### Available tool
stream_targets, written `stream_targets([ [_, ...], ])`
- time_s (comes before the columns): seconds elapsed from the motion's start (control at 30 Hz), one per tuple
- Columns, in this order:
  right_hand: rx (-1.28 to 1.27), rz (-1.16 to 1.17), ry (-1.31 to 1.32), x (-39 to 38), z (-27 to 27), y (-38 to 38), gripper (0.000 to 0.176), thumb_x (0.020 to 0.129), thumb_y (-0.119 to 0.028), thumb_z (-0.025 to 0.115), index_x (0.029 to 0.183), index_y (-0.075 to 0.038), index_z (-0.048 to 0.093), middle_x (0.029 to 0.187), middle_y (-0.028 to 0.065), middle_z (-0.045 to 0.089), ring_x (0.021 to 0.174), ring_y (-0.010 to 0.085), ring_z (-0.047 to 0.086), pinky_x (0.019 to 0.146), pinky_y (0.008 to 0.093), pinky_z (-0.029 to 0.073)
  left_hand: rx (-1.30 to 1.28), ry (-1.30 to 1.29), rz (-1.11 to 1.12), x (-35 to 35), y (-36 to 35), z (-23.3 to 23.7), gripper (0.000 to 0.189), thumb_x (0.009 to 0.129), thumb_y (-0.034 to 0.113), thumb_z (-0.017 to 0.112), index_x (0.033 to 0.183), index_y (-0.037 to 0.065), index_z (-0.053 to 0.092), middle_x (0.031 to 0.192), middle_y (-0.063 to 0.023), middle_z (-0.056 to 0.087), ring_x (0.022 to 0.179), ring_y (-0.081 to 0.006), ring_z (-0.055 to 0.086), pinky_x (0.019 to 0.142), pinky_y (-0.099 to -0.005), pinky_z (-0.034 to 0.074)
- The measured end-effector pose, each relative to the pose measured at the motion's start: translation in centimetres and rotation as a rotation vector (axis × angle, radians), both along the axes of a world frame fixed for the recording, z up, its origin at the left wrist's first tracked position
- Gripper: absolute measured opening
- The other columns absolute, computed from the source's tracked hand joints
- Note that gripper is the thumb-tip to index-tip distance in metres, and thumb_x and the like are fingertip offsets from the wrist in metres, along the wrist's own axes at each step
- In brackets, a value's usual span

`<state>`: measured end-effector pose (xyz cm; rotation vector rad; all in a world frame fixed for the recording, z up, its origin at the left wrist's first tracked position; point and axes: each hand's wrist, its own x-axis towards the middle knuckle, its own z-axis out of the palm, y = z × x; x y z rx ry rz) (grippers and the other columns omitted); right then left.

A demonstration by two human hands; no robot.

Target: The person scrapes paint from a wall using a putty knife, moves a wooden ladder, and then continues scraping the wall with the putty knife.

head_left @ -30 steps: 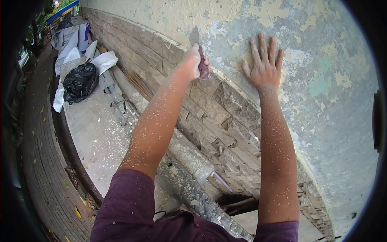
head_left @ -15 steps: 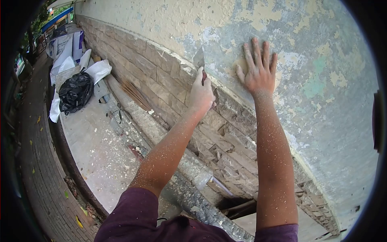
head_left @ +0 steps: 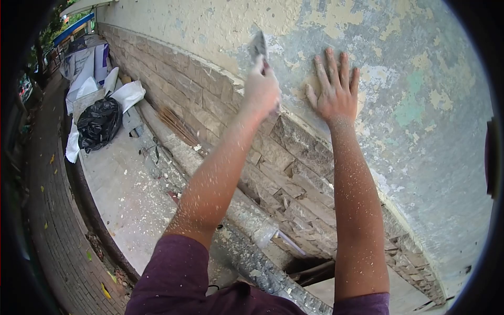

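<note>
My left hand [head_left: 261, 92], dusted white, is closed round the handle of a scraper [head_left: 259, 45]. The scraper's blade points up and lies over the painted wall [head_left: 409, 142], near the edge of the cream paint; blade and hand are a little blurred. Flat against the grey, scraped part of the wall rests my right hand [head_left: 337, 100], its fingers spread and nothing in it. Patches of cream, white and green paint show around it. Paint flecks speckle both forearms.
Stone cladding [head_left: 178, 84] runs along the wall's base below a narrow ledge. A black plastic bag [head_left: 100, 123] lies beside white sheets and boards at the left. Thin sticks [head_left: 176, 125] lean near the stone. Paint chips litter the floor slab [head_left: 113, 184]; a brick path [head_left: 58, 226] passes further left.
My left hand has moved up the wall with the scraper, from the ledge to the cream paint's edge. My right hand stays at nearly the same spot.
</note>
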<state>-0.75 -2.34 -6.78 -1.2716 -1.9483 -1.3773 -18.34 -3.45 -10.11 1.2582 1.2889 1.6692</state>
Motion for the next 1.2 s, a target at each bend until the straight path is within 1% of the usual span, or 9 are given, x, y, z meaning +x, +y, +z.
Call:
stream_targets([
  [0.2, 0.013, -0.054, -0.030, 0.0, 0.1, -0.2, 0.063, 0.089, -0.057, 0.042, 0.144, -0.030, 0.032, 0.155, -0.0036, 0.017, 0.144, 0.0220, 0.012, 0.117, 0.0469, 0.007, -0.082, 0.121, 0.022, -1.6, -2.7, 0.7, 0.049, 0.095, 0.018, 0.040, 0.142, 0.004, 0.033, 0.112, -0.0247, 0.060, 0.090, -0.0285, 0.066, 0.079, -0.0364, 0.052],
  [0.27, 0.002, -0.025, 0.009, -0.1, -0.1, -0.2, 0.062, 0.089, -0.056, 0.042, 0.144, -0.030, 0.033, 0.155, -0.0034, 0.017, 0.144, 0.0222, 0.012, 0.117, 0.0469, 0.008, 0.091, 0.544, 0.110, 1.4, -4.6, -1.8, 0.048, 0.095, 0.017, 0.038, 0.141, 0.002, 0.034, 0.116, -0.0258, 0.059, 0.100, -0.0300, 0.064, 0.083, -0.0383, 0.051],
  [0.4, -0.009, -0.016, -0.012, -0.1, 0.2, -0.3, 0.060, 0.090, -0.053, 0.042, 0.144, -0.028, 0.033, 0.155, -0.0028, 0.017, 0.144, 0.0225, 0.012, 0.117, 0.0472, 0.008, -0.035, 0.180, -0.051, 0.1, -1.6, 3.1, 0.047, 0.094, 0.014, 0.036, 0.139, 0.002, 0.037, 0.119, -0.0272, 0.057, 0.109, -0.0336, 0.059, 0.091, -0.0395, 0.048],
  [0.6, -0.007, 0.027, 0.019, 0.0, 0.1, -0.4, 0.060, 0.089, -0.051, 0.043, 0.144, -0.028, 0.033, 0.155, -0.0024, 0.016, 0.144, 0.0228, 0.012, 0.117, 0.0477, 0.009, 0.261, 0.491, 0.142, 2.6, -3.4, -1.2, 0.044, 0.095, 0.016, 0.039, 0.136, -0.001, 0.041, 0.108, -0.0255, 0.062, 0.096, -0.0307, 0.064, 0.082, -0.0376, 0.048],
  [0.73, -0.031, 0.027, 0.013, 0.0, 0.2, -0.4, 0.062, 0.088, -0.052, 0.045, 0.143, -0.028, 0.034, 0.155, -0.0024, 0.017, 0.144, 0.0226, 0.013, 0.117, 0.0477, 0.010, 0.224, 0.402, 0.120, 0.0, -2.1, 5.8, 0.047, 0.095, 0.015, 0.039, 0.140, 0.002, 0.037, 0.117, -0.0253, 0.059, 0.099, -0.0308, 0.064, 0.084, -0.0379, 0.048],
  [0.87, -0.016, 0.040, 0.013, 0.2, 0.1, 0.0, 0.062, 0.088, -0.053, 0.045, 0.144, -0.028, 0.033, 0.155, -0.0024, 0.017, 0.144, 0.0222, 0.013, 0.117, 0.0472, 0.010, -0.039, 0.385, -0.116, 1.5, -6.6, 5.1, 0.047, 0.095, 0.015, 0.038, 0.139, 0.000, 0.037, 0.115, -0.0246, 0.060, 0.098, -0.0322, 0.063, 0.085, -0.0402, 0.048],
  [0.9, -0.006, 0.039, 0.021, 0.2, 0.1, -0.1, 0.062, 0.088, -0.053, 0.045, 0.144, -0.028, 0.033, 0.155, -0.0024, 0.017, 0.144, 0.0222, 0.013, 0.117, 0.0472, 0.010, 0.245, 0.599, 0.088, 2.3, -4.0, 1.9, 0.046, 0.095, 0.016, 0.038, 0.139, 0.001, 0.038, 0.113, -0.0239, 0.061, 0.087, -0.0312, 0.064, 0.081, -0.0399, 0.049],
  [1.03, -0.014, 0.005, 0.000, 0.1, -0.3, -0.6, 0.061, 0.088, -0.053, 0.044, 0.143, -0.028, 0.034, 0.155, -0.0024, 0.019, 0.143, 0.0220, 0.014, 0.117, 0.0466, 0.010, 0.232, 0.284, 0.111, -0.5, 0.3, 8.8, 0.045, 0.095, 0.016, 0.036, 0.138, 0.001, 0.039, 0.119, -0.0293, 0.056, 0.109, -0.0363, 0.059, 0.095, -0.0415, 0.046],
  [1.2, -0.003, 0.059, 0.030, 0.1, 0.3, -0.4, 0.061, 0.088, -0.051, 0.046, 0.143, -0.028, 0.034, 0.154, -0.0024, 0.020, 0.143, 0.0220, 0.016, 0.117, 0.0463, 0.011, 0.172, 0.450, 0.049, 0.5, -4.0, 5.4, 0.046, 0.094, 0.015, 0.037, 0.137, -0.001, 0.039, 0.118, -0.0293, 0.057, 0.106, -0.0362, 0.060, 0.091, -0.0399, 0.048],
])
